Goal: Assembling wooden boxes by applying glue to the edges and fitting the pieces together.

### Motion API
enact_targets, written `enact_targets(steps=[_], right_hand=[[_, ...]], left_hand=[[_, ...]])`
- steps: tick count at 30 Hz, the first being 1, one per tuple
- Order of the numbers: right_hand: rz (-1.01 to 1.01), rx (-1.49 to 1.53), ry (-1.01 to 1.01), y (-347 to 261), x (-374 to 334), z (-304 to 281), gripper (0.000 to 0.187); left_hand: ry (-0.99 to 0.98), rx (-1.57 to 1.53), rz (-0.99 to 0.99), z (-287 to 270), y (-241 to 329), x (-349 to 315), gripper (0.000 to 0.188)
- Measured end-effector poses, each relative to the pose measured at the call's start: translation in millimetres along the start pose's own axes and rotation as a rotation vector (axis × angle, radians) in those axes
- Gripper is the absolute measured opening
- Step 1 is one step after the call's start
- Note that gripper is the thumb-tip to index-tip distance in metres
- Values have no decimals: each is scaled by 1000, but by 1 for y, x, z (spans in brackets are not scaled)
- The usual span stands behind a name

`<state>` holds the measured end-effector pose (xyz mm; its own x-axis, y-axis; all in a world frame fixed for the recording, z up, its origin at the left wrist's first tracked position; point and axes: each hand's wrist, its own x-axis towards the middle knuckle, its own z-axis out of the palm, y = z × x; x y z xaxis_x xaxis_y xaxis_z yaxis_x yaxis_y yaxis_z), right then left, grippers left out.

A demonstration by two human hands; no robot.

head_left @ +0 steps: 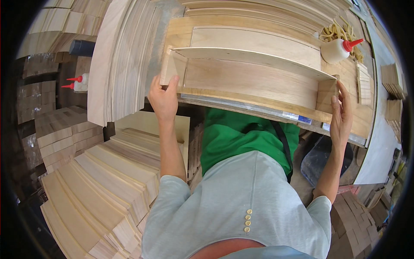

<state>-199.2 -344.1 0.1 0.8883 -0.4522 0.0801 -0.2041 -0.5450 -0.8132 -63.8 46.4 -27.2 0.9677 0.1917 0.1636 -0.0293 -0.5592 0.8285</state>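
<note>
A three-sided wooden frame rests on a wooden work board (177, 28) in front of me: a long thin panel (241, 56) stands on edge between two short end pieces. My left hand (164, 97) grips the left end piece (174, 68), thumb on the near side. Around the right end piece (326, 94), my right hand (341, 110) is closed, with fingers along its outer side. Pale flat wood shows inside the frame, and a thin panel (258, 41) lies flat behind it. To the right stands a white glue bottle (334, 52) with a red nozzle.
A tangle of yellowish bands (338, 31) lies behind the bottle, with small wood strips (363, 84) nearer me. Tall stacks of thin boards (125, 60) stand at left, more boards (108, 172) below. Other red-tipped bottles (81, 83) sit far left. A dark container (321, 162) is under the bench.
</note>
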Motion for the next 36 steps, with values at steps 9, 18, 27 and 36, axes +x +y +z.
enact_targets(steps=[9,18,27,36], right_hand=[[-39,-34,18,0,1,3,36],[10,134,111,-1,0,4,41],[120,275,131,15,10,-24,43],[132,316,187,22,-7,-37,43]], left_hand=[[-84,42,117,-2,-3,0,22],[-360,-354,-6,-24,12,14,57],[-653,127,389,-5,106,92,56],[-1120,827,559,152,101,122,80]])
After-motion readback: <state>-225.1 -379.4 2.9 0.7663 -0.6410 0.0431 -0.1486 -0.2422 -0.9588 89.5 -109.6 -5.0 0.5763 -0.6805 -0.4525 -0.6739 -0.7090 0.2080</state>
